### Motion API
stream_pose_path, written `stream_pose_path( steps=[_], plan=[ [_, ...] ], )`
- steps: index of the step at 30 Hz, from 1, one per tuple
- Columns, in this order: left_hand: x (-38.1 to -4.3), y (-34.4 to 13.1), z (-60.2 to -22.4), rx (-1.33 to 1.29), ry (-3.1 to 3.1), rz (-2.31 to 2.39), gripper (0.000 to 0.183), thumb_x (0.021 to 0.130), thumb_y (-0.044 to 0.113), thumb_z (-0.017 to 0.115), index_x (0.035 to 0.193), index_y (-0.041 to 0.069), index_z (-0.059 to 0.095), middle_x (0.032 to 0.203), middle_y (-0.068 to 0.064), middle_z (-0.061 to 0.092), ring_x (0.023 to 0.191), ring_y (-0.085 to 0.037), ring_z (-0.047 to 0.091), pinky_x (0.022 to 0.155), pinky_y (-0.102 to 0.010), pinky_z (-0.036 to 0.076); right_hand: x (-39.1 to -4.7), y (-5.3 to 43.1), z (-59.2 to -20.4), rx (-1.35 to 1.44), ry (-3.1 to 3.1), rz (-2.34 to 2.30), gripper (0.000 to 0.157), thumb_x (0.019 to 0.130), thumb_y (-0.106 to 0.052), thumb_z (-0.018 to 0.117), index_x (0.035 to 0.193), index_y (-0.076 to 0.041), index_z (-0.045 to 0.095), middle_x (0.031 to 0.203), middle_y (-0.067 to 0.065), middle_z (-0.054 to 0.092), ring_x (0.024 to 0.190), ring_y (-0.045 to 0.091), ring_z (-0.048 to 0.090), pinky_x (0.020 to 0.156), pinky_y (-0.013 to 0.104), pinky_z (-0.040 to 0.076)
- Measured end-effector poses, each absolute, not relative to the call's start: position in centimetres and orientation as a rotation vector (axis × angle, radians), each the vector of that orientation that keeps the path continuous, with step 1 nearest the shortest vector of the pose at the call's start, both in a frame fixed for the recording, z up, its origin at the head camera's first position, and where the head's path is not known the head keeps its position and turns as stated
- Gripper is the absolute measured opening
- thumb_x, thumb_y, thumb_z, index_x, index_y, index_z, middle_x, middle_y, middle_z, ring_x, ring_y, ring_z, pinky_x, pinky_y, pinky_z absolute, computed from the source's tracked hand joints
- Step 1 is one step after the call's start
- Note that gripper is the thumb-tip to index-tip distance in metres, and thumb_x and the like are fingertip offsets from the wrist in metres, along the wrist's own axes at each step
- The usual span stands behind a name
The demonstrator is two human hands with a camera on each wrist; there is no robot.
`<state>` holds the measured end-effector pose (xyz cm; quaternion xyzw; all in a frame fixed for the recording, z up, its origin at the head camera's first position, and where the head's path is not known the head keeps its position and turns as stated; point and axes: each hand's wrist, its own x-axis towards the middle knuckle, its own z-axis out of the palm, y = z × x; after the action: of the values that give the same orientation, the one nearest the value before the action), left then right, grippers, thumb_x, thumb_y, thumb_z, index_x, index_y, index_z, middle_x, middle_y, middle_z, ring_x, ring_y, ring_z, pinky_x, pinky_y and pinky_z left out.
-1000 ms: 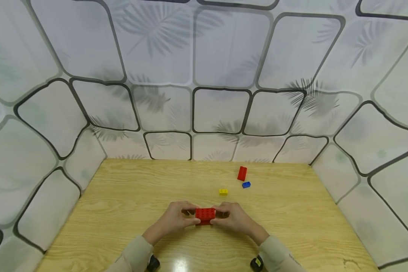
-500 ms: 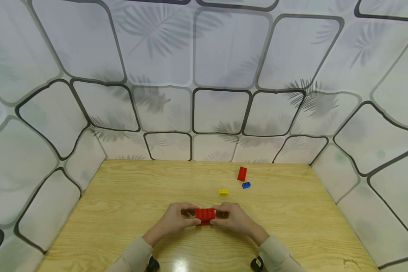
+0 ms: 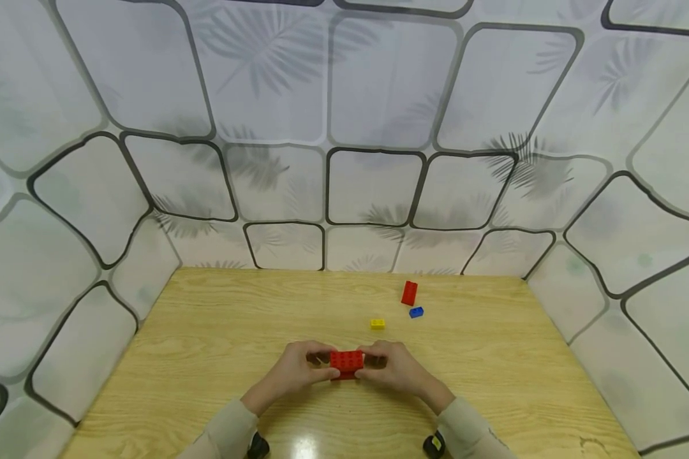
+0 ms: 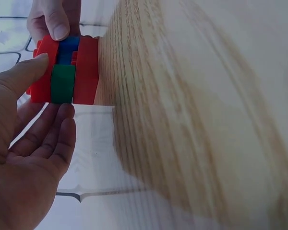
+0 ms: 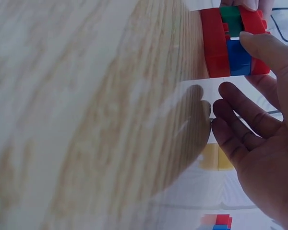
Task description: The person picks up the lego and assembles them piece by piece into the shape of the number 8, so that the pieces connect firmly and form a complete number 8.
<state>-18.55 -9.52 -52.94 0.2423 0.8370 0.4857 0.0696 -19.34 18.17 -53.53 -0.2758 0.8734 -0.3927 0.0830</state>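
Note:
In the head view a stack of toy building bricks [image 3: 346, 361] stands on the table between both hands. Its top red brick [image 4: 44, 76] and bottom red brick [image 4: 87, 72] sandwich a green brick [image 4: 63, 84] and a blue brick [image 5: 239, 57], with a small gap between those two. My left hand [image 3: 296, 368] pinches the top red brick at its left end, thumb on the near side. At the right end my right hand [image 3: 398, 368] pinches it likewise. The other fingers of each hand are loosely bent beside the stack.
Beyond the hands on the wooden table [image 3: 224, 319] lie a small yellow brick [image 3: 377, 324], a small blue brick [image 3: 416, 312] and a longer red brick [image 3: 409, 293]. Patterned fabric walls [image 3: 373, 191] enclose the table's back and sides.

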Motion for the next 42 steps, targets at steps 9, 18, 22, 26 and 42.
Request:
stream_pose_path(
  steps=[9,18,22,26,42],
  plan=[
    [-18.5,-9.6,-53.0,0.745,2.51,1.49,0.037,0.09,0.025,0.087,0.119,0.006,0.077,0.111,-0.007,0.078,0.096,-0.023,0.072,0.079,-0.023,0.058,-19.5,18.5,-52.7,-0.784,2.622,-1.131,0.048,0.093,-0.035,0.083,0.133,-0.011,0.073,0.107,-0.003,0.073,0.095,0.014,0.064,0.081,0.023,0.054],
    [-18.5,-9.6,-52.9,0.8,2.524,1.473,0.035,0.091,0.026,0.085,0.118,0.005,0.076,0.112,-0.007,0.078,0.097,-0.025,0.073,0.08,-0.025,0.058,-20.0,19.1,-52.3,-0.731,2.843,-1.21,0.026,0.096,-0.022,0.079,0.116,-0.005,0.077,0.107,0.005,0.075,0.09,0.013,0.066,0.076,0.024,0.056],
    [-18.5,-9.5,-52.9,0.772,2.519,1.468,0.036,0.093,0.028,0.084,0.121,0.007,0.075,0.113,-0.005,0.078,0.098,-0.021,0.072,0.082,-0.025,0.058,-20.5,19.0,-52.4,-0.548,2.943,-1.289,0.026,0.095,-0.018,0.08,0.114,-0.001,0.074,0.105,0.01,0.075,0.088,0.015,0.066,0.073,0.024,0.056],
    [-18.4,-9.5,-52.9,0.751,2.518,1.469,0.036,0.093,0.028,0.083,0.121,0.008,0.075,0.111,-0.002,0.078,0.097,-0.018,0.072,0.082,-0.025,0.058,-21.1,19.0,-52.5,-0.403,3.006,-1.3,0.03,0.093,-0.017,0.081,0.116,0.001,0.072,0.104,0.011,0.074,0.088,0.018,0.067,0.073,0.027,0.056],
    [-18.3,-9.3,-53.1,0.785,2.547,1.481,0.033,0.092,0.027,0.084,0.118,0.008,0.075,0.109,-0.003,0.078,0.096,-0.021,0.072,0.083,-0.028,0.06,-23.2,18.7,-53.6,-0.281,3.164,-1.081,0.033,0.091,-0.03,0.084,0.104,-0.001,0.075,0.1,0.013,0.076,0.082,0.02,0.066,0.076,0.042,0.059]
  ],
)
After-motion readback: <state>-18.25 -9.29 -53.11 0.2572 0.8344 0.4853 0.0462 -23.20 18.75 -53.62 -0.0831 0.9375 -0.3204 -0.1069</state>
